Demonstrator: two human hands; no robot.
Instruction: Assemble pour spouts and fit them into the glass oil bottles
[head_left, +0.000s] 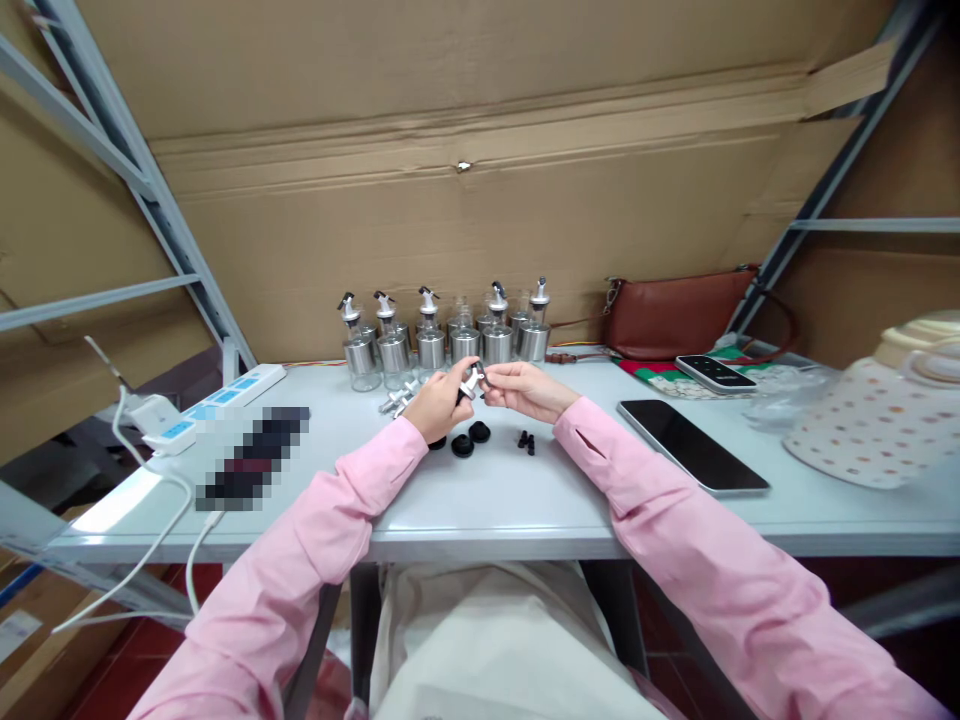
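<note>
My left hand (pixel 436 408) is closed around a silver bottle pourer spout (pixel 470 384) above the middle of the table. A small black flap cap (pixel 481 374) is at the spout's tip, and my right hand (pixel 531 388) pinches it with thumb and forefinger. Several loose silver spouts (pixel 396 398) lie just left of my left hand, partly covered by it. Below the hands are black round stoppers (pixel 463 446), one of them half hidden by my left wrist. Small black caps (pixel 527 442) lie beneath my right hand.
Along the back stand several glass bottles with steel sleeves (pixel 431 350), some topped with spouts. A power strip (pixel 217 405) and a pixelated dark object (pixel 255 460) lie left. On the right are a phone (pixel 690 445), a brown bag (pixel 675 315) and a dotted jug-like container (pixel 877 410).
</note>
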